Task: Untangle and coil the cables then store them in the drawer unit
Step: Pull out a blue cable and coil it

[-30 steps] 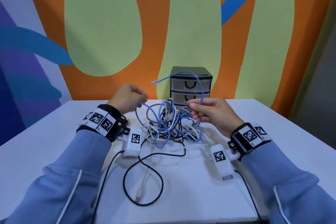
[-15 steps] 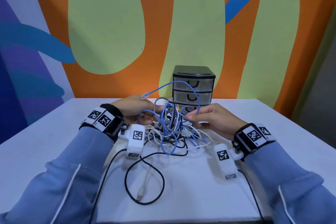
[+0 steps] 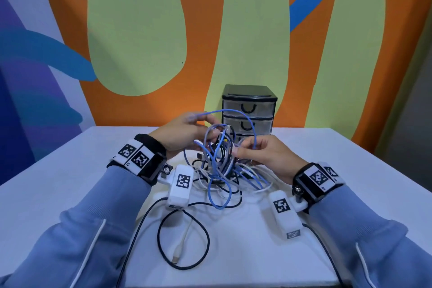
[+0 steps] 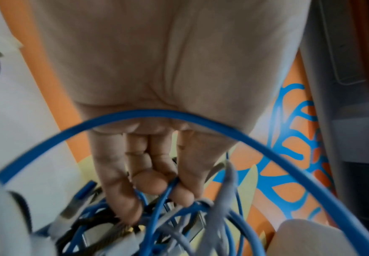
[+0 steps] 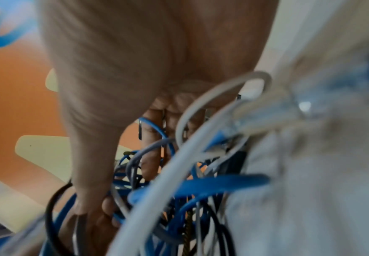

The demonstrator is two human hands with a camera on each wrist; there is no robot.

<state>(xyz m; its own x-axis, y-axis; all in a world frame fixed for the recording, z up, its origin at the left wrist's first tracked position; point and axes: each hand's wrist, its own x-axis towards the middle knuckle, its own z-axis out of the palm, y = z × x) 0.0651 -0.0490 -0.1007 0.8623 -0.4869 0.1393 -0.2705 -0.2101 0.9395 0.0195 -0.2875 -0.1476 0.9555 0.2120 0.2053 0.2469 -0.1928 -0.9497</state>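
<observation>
Step in hand: freeing the thin blue network cable point(image 3: 233, 114) from the knotted heap of blue, white, grey and black cables point(image 3: 222, 166), judged from the loop arching above the heap.
Left hand point(image 3: 184, 133): fingertips point(image 4: 150, 183) pinch a blue strand just above the heap.
Right hand point(image 3: 264, 154): thumb and finger pinch the blue cable's far side, right of the heap; other strands drape over it in the wrist view.
Heap: on the white table point(image 3: 350, 170), directly in front of the small black three-drawer plastic unit point(image 3: 249, 110), all drawers closed.
Loose ends: a black cable loop point(image 3: 184, 236) and a white plug end point(image 3: 175, 259) lie nearer the person than the heap.
How to do it well: feed the plug end back through each loop; slacken rather than tug, since pulling would likely tighten the knot.
Risk: lifting may drag the whole heap.
</observation>
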